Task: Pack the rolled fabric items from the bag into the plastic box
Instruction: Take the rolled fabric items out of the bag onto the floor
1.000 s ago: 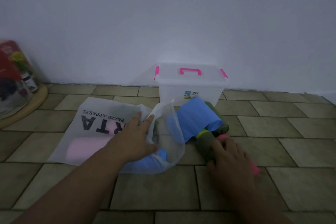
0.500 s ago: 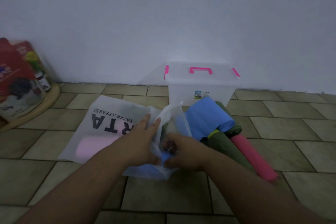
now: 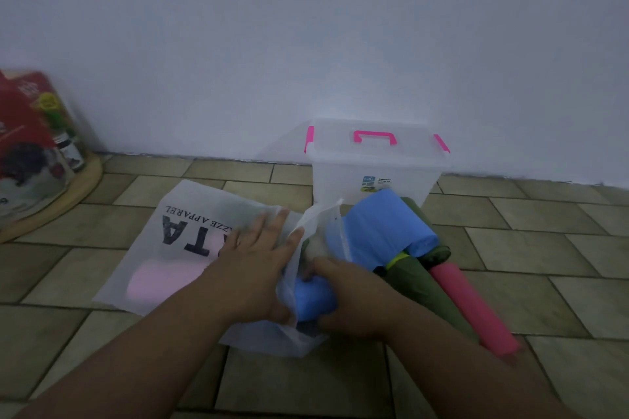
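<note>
From the head view, your left hand (image 3: pixel 252 269) lies flat on the bag (image 3: pixel 190 241), fingers straight and spread, pressing the fabric down beside the bag's open mouth. The bag is a translucent white one lying flat on the tiled floor (image 3: pixel 340 384), with black print on it that reads upside down to you; "APPAREL" is legible. Through its skin you can see a pale pink roll (image 3: pixel 163 279) lying inside, to the left of your wrist.

Your right hand (image 3: pixel 354 299) is at the bag's mouth, fingers curled round a small blue roll (image 3: pixel 315 296) that sits half in and half out of the opening. One flap of the mouth stands up between your two hands.

Just to the right of the bag, three rolls lie on the floor, touching one another. A large blue roll (image 3: pixel 384 224) is the thickest and lies nearest the box. An olive green roll (image 3: pixel 412 279), with a yellow-green band around it, lies partly under it. A bright pink roll (image 3: pixel 473 309), long and thin, runs along the green one's right side towards you.

The plastic box (image 3: pixel 374 173) stands behind them against the wall (image 3: pixel 306 44). It is clear, with a small label on its front. Its lid (image 3: pixel 412 146) is on, with a pink handle (image 3: pixel 374 137) on top and a pink latch at each end.

At the far left, blurred packages stand on a round wooden tray (image 3: pixel 68 194).
</note>
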